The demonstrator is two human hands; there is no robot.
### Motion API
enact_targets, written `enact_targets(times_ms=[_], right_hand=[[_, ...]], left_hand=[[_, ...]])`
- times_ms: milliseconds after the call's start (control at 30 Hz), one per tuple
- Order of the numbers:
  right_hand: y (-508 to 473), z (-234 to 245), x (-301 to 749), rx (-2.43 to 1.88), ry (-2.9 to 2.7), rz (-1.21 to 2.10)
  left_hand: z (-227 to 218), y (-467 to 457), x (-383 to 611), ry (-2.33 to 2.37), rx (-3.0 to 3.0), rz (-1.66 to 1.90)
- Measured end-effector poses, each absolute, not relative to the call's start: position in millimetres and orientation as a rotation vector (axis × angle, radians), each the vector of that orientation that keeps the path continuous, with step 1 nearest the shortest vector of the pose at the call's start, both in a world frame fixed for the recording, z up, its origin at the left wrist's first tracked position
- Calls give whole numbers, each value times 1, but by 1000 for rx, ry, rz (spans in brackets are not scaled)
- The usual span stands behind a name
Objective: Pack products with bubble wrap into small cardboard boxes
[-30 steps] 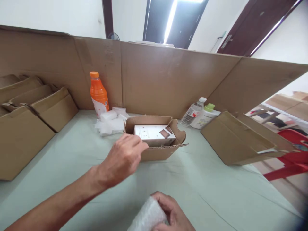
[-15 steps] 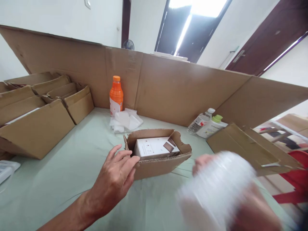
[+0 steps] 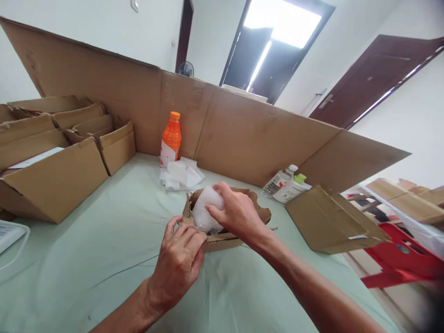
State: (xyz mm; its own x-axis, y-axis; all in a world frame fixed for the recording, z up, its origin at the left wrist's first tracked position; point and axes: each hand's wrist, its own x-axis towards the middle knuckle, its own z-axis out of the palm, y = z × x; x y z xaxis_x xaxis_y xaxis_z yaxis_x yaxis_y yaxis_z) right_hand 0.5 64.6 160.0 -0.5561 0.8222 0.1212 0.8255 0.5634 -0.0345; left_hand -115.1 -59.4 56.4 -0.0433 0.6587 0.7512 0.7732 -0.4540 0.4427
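A small open cardboard box (image 3: pixel 229 239) sits in the middle of the pale green table. My right hand (image 3: pixel 237 212) grips a wad of white bubble wrap (image 3: pixel 205 212) and holds it inside the box, over the white product carton, which is now hidden. My left hand (image 3: pixel 180 261) rests on the box's near-left corner, fingers curled against the front wall and rim.
An orange bottle (image 3: pixel 170 138) and a pile of white wrap pieces (image 3: pixel 182 175) stand at the back. Two bottles (image 3: pixel 287 187) lie at the right beside a flattened box (image 3: pixel 333 219). Stacked cardboard boxes (image 3: pixel 55 157) fill the left. A tall cardboard wall (image 3: pixel 243 134) rings the table.
My right hand has carried the bubble wrap from the near table edge up and into the box, covering the white carton. My left hand has settled on the box's front corner.
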Motion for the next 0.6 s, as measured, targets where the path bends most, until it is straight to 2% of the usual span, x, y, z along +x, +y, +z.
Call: enact_targets(times_ms=[200, 433, 500, 600], right_hand=[[56, 153, -21, -1429, -2716, -35], [50, 143, -8, -1292, -2434, 793], [53, 142, -9, -1268, -2486, 789], [52, 148, -15, -1252, -2754, 425]], left_hand=[[55, -60, -117, -1579, -2096, -1500], [52, -62, -118, -1551, -2119, -1552], [51, -62, -118, -1547, -2113, -1550], [50, -63, -119, -1535, -2107, -1552]])
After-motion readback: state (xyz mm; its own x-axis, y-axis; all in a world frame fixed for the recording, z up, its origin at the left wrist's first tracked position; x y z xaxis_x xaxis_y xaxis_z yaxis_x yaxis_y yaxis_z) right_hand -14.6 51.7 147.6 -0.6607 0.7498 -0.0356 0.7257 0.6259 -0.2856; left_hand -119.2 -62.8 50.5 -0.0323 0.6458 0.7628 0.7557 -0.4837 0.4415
